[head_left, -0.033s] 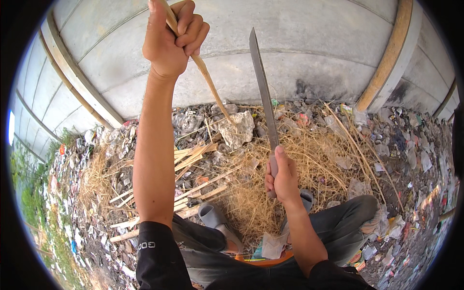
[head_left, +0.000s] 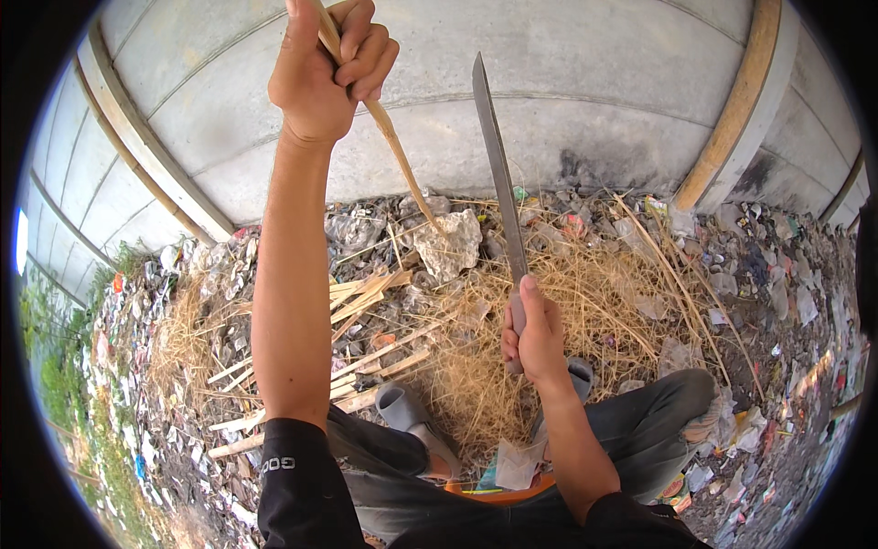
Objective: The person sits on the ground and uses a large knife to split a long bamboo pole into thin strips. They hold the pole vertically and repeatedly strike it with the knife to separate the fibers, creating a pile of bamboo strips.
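My left hand point(head_left: 331, 78), raised high at the upper left, is closed around a pale wooden stick point(head_left: 400, 151). The stick slants down to the right, and its lower tip meets a whitish rock point(head_left: 450, 245) on the ground. A machete point(head_left: 501, 174) with a long dark blade stands nearly upright, its tip up, in front of the wall. My right hand point(head_left: 534, 334) is wrapped round its handle, to the right of the stick and apart from it. The stick's top end runs out of the picture.
Split wooden strips point(head_left: 366, 297) lie to the left of the rock. Dry shavings point(head_left: 494, 366) cover the ground between my shoes point(head_left: 402, 407). Behind rises a grey concrete wall point(head_left: 585, 55), with a wooden post point(head_left: 736, 101) at the right. Scattered litter point(head_left: 777, 293) surrounds me.
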A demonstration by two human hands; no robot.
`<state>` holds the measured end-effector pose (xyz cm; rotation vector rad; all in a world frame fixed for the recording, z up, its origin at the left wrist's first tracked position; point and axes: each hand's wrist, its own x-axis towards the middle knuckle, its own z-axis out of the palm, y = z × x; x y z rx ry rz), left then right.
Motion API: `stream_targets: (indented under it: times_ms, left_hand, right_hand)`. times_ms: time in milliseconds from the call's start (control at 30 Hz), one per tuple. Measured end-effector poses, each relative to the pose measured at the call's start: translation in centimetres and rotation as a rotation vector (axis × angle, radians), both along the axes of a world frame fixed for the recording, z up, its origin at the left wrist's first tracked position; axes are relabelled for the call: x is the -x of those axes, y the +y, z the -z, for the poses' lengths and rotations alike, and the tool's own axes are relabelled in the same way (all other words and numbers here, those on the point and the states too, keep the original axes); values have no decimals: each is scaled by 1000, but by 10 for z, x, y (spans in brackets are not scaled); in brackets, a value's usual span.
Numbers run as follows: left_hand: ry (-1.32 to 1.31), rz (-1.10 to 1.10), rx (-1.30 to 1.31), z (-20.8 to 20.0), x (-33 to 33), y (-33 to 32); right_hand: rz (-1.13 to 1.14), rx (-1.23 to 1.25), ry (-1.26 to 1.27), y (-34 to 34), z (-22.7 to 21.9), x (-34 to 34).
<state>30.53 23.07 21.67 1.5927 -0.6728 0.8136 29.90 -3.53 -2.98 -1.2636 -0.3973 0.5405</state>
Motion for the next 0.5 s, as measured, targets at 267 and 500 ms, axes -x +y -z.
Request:
stream_targets:
  times_ms: [267, 500]
  left_hand:
    - [-350, -406, 304, 8, -39, -17]
    - [-477, -166, 448, 3, -81, -1]
  right_hand:
    - [-4, -57, 237, 27, -7, 17]
    - [-78, 205, 502, 74, 66, -12]
